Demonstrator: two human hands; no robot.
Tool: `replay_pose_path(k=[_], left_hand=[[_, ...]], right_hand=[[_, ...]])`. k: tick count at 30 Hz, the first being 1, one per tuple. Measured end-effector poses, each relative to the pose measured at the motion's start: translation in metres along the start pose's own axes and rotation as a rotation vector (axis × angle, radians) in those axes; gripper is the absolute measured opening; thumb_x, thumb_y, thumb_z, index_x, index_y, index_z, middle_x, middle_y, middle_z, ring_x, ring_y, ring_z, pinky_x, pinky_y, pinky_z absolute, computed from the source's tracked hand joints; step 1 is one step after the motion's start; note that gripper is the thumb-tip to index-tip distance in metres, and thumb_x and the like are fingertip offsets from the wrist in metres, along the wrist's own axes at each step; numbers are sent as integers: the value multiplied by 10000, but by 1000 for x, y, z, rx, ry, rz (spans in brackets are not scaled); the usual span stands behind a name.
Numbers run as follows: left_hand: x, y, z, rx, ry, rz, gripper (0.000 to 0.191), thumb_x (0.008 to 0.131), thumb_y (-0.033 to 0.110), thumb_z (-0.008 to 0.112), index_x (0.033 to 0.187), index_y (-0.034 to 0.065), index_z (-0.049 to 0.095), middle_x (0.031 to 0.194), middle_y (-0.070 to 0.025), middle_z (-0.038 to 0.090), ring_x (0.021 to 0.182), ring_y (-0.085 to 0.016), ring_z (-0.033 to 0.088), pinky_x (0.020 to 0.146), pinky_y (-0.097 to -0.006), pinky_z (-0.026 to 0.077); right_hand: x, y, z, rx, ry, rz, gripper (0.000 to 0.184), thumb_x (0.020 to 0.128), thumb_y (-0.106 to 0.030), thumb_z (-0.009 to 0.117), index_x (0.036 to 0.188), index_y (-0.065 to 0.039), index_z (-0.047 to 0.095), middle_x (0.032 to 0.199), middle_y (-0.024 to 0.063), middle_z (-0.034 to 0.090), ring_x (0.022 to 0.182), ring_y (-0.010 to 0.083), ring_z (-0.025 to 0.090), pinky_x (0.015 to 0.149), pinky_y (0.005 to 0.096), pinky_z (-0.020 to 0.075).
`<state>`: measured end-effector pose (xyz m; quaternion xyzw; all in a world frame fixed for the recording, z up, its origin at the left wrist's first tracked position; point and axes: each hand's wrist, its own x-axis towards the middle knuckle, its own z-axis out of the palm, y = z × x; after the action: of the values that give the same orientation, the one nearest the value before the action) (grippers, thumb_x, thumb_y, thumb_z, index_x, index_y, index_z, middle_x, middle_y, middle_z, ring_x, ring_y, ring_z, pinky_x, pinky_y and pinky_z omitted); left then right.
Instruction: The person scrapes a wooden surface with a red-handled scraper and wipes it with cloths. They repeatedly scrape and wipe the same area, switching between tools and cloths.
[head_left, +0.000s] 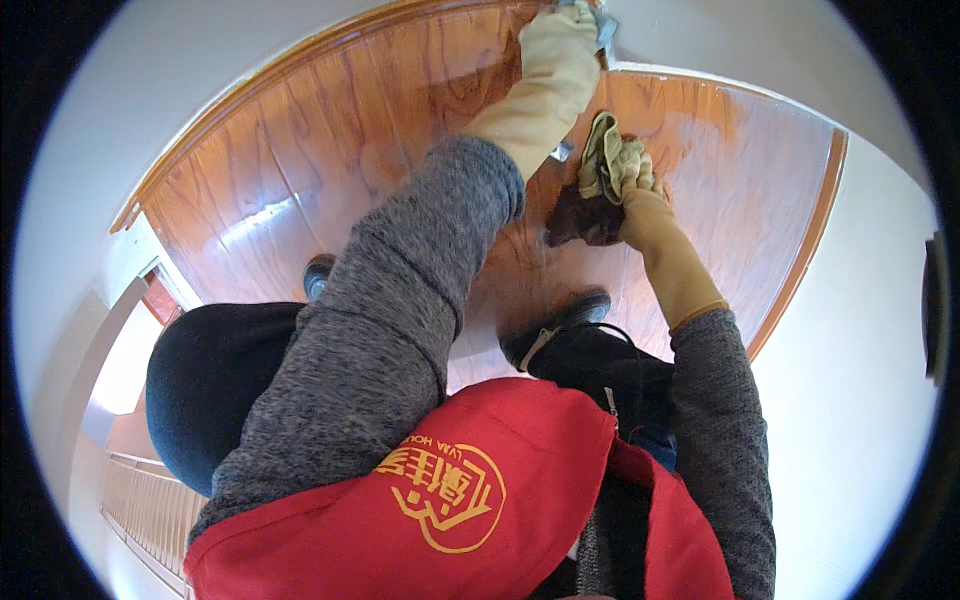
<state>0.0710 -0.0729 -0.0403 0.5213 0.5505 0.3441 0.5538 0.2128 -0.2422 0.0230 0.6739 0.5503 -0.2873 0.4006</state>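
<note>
My left hand (562, 34), in a long cream rubber glove, reaches to the far corner of a glossy wood-grain floor (375, 142), where wall and baseboard meet. Its fingers are curled around a small grey-blue thing (606, 28), too hidden to name. Nearer to me, my right hand (641, 199) wears a matching glove. It grips a bunched cloth (604, 161), olive-green above, against the floor. A dark brown cloth part (585, 217) hangs below that; whether it is one piece with the green cannot be told.
Brown wooden baseboard (247, 105) runs along the white walls. A small shiny piece (561, 151) lies near the cloth, partly behind my left forearm. My dark shoes (589, 306) stand on the floor. A pale railing (142, 495) shows at lower left. My red apron (450, 487) bears printing.
</note>
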Motion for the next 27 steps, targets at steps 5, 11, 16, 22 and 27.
replay_pose_path(k=[5,11,16,22,27], left_hand=[[-11,8,18,210,118,-320,490,1050,485,436,977,93,719,966,-249,687,922,-422,675,890,-502,519],[4,-4,10,332,225,7,226,933,186,629,947,-25,709,843,-190,714,804,-327,701,706,-420,532],[1,16,-23,-352,218,-585,348,904,307,698,1048,-10,701,906,-167,730,821,-306,699,793,-446,534],[-18,81,-44,-195,351,-683,386,956,342,658,1186,33,637,1137,-194,702,1003,-318,670,872,-440,509],[26,52,-32,-166,292,-696,303,905,269,650,1099,55,740,1014,-182,750,967,-320,718,852,-408,556]], right_hand=[[-1,-2,-5,-69,-70,22,960,813,-41,683,1608,-33,144,1680,252,72,1508,463,247,1211,457,326],[-5,-5,-12,-29,-46,17,979,805,-6,666,1610,-21,109,1683,242,74,1505,466,252,1217,450,315],[-4,-2,-10,-45,-51,10,1000,793,1,666,1609,-17,88,1677,251,97,1499,479,256,1220,454,308],[-4,0,-6,24,4,-15,988,746,1,695,1582,36,169,1648,311,124,1481,511,264,1215,450,319],[-3,0,-5,29,19,-14,954,760,26,653,1580,35,166,1647,311,130,1481,508,266,1215,450,322]])
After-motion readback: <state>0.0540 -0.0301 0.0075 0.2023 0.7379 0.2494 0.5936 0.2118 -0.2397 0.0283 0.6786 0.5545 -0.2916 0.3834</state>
